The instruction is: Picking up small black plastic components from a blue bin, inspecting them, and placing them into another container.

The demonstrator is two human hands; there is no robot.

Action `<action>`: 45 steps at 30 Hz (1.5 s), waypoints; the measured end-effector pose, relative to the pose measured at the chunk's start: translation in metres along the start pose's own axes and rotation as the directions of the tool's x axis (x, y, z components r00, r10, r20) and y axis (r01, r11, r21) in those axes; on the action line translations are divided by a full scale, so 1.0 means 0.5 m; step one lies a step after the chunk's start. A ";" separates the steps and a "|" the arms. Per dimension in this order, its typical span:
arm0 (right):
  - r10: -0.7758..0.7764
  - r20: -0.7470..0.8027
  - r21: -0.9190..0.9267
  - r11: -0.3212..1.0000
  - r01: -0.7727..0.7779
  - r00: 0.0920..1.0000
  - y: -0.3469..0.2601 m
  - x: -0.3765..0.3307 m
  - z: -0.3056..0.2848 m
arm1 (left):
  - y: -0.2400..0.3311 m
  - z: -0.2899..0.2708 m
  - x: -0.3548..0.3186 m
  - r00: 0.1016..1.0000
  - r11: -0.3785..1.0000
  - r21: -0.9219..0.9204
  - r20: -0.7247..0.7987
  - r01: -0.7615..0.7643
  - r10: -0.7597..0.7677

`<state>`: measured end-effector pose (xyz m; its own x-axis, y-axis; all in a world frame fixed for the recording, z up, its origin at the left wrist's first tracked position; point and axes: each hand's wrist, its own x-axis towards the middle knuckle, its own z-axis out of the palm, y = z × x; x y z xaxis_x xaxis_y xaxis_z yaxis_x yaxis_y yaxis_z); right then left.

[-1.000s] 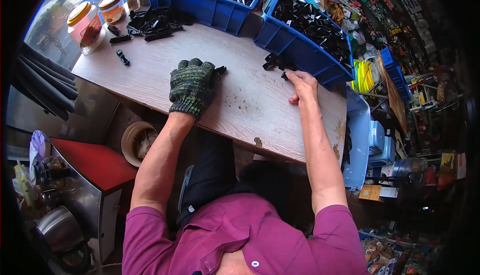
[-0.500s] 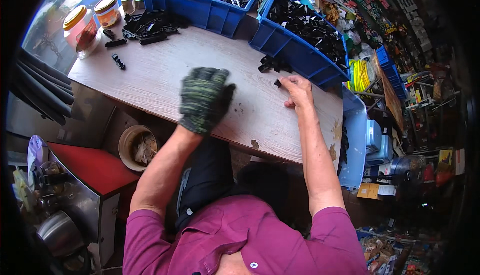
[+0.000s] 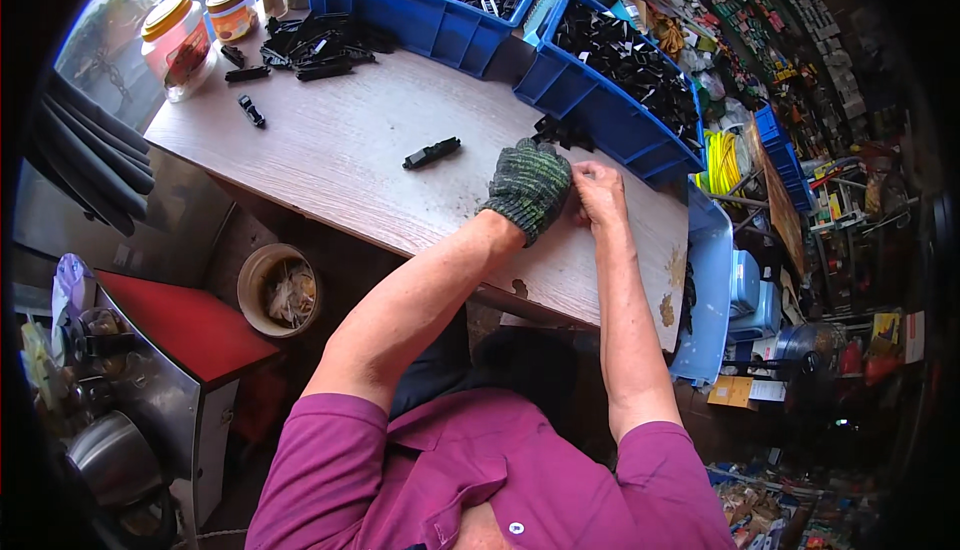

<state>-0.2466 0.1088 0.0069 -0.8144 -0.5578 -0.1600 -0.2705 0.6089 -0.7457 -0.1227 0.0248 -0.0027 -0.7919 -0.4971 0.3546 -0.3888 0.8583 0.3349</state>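
Over the right part of the table, my left hand (image 3: 530, 187), in a dark green and black knit glove, meets my bare right hand (image 3: 600, 193). The gloved fingers are curled, and what they hold, if anything, is hidden. My right thumb and fingers are pinched together beside the glove, which hides the small black plastic piece seen in them a moment earlier. To the left of the glove a long black plastic part (image 3: 432, 153) lies alone on the table. Just beyond my hands, several small black pieces (image 3: 562, 133) lie against a blue crate (image 3: 610, 100) full of similar ones.
Another blue crate (image 3: 410, 25) of long black parts stands at the back, near a heap of black parts (image 3: 325, 47). Lidded jars (image 3: 178, 45) stand at the far left. A light-blue bin (image 3: 703, 285) adjoins the right table edge; a bucket (image 3: 280, 290) sits below left.
My left hand has moved right to join my right hand. The long black part, out of sight before, now shows on the table where the glove was.
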 end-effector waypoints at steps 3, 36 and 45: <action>-0.141 -0.014 0.007 0.990 0.141 0.990 0.011 0.001 0.016 | -0.002 0.001 -0.005 0.999 0.999 -0.037 -0.040 -0.007 0.006; -0.122 0.176 0.842 0.533 -0.085 0.977 -0.037 -0.197 0.088 | -0.111 -0.115 -0.165 0.833 0.973 -0.110 -0.502 0.205 -0.232; -0.042 0.108 0.870 0.488 -0.074 0.993 -0.049 -0.205 0.100 | -0.147 -0.136 -0.174 0.984 0.971 -0.231 -0.148 0.060 -0.096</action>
<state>-0.1309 0.1226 0.0092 -0.7421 -0.6406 -0.1974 0.3748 -0.1524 -0.9145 0.0070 -0.0037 0.0011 -0.6724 -0.5904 0.4465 -0.3162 0.7745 0.5479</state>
